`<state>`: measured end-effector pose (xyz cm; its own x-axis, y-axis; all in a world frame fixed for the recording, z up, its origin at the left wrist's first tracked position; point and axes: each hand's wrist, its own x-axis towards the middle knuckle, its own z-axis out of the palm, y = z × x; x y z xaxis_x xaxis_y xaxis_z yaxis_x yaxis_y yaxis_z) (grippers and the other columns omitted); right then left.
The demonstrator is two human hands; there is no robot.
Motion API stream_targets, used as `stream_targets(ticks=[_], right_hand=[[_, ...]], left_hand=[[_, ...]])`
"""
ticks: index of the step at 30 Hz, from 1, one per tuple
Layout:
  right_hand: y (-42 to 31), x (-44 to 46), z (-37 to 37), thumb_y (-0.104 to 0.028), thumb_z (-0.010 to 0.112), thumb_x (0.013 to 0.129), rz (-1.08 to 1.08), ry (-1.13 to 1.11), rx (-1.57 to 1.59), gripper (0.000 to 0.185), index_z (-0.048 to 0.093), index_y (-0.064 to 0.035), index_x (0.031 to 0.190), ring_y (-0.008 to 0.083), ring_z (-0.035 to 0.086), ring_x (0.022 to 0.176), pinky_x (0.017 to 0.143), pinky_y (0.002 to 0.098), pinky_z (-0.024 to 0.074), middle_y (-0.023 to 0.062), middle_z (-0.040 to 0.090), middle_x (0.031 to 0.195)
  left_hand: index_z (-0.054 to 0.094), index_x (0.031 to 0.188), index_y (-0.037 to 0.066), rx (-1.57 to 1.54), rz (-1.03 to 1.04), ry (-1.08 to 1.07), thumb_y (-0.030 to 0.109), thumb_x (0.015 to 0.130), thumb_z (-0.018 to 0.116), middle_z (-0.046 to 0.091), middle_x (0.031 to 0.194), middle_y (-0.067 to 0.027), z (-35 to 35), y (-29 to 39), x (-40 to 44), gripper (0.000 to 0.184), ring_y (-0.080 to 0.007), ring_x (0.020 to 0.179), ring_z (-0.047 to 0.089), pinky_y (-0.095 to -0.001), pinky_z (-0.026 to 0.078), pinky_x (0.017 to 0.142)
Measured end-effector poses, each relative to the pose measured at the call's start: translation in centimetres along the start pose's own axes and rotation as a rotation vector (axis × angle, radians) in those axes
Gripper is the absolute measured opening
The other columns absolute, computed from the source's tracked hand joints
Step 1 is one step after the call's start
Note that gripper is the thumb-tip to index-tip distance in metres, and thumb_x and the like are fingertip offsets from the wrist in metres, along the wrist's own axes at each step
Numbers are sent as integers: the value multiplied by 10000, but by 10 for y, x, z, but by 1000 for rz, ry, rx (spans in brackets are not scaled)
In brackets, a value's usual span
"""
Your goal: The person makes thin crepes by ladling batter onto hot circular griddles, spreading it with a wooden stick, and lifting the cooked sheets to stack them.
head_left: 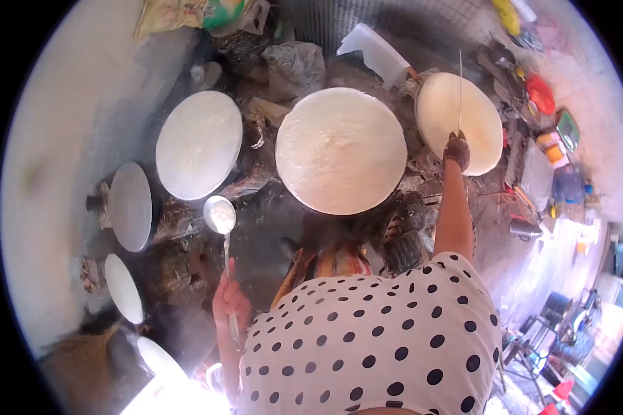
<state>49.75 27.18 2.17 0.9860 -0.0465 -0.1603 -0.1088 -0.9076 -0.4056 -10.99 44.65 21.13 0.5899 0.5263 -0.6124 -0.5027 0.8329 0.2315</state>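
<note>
The step in hand seems to be work with a thin stick [460, 90] on the right-hand round pan [491, 131], whose surface carries a pale layer with a faint yellowish tinge. The right hand [456, 152], which looks dark and covered, is closed around the near end of the stick, over the near part of that pan. The stick runs away from the person, its far end reaching past the rim; whether it touches the layer cannot be told.

The left hand [231, 303] grips the handle of a ladle [220, 216], with white stuff in its bowl, held near the lower edge of the left pan [199, 145]. The middle pan [340, 151] lies between those two, its pale layer reaching close to the rim and looking wet and uneven. A pale flat tool [377, 57] rests just beside the right pan.

Judging from this pose, moving the stick calls for a low, steady angle so the thin layer does not tear, while the ladle needs to stay level to keep its load from spilling.
</note>
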Motion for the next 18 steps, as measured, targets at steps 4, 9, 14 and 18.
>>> stream_targets(ticks=[4, 9, 14, 18], right_hand=[[-26, 15, 51, -249, 497, 878, -675, 46, -252, 346, 539, -154, 1208, 307, 615, 1013, 827, 419, 499, 124, 612, 1136], [-111, 12, 91, -515, 581, 811, -596, -263, -54, 475, 678, -103, 1026, 384, 622, 936, 828, 455, 479, 200, 658, 969], [-156, -13, 57, -457, 738, 701, -471, -403, -145, 454, 693, -85, 956, 300, 634, 950, 801, 413, 484, 152, 668, 998], [-136, -1, 64, -480, 751, 679, -602, -423, -70, 511, 690, -41, 935, 319, 642, 911, 788, 416, 485, 186, 677, 945]], left_hand=[[238, 1447, 64, -342, 108, -188, 181, 1030, 255, 330, 539, 25, -1, 3, -16, 434, -55, 348, 328, -194, 282, 319], [258, 1440, 70, 674, 377, 134, 186, 1028, 282, 304, 535, 45, -5, -1, -23, 428, -45, 334, 293, -193, 268, 298], [319, 1418, 98, 384, 193, 134, 215, 1030, 307, 306, 540, 61, -4, -1, 4, 405, -28, 333, 298, -185, 284, 284], [329, 1410, 102, 399, 167, 112, 226, 1031, 308, 326, 550, 64, -20, -1, 4, 399, -18, 339, 316, -183, 289, 284]])
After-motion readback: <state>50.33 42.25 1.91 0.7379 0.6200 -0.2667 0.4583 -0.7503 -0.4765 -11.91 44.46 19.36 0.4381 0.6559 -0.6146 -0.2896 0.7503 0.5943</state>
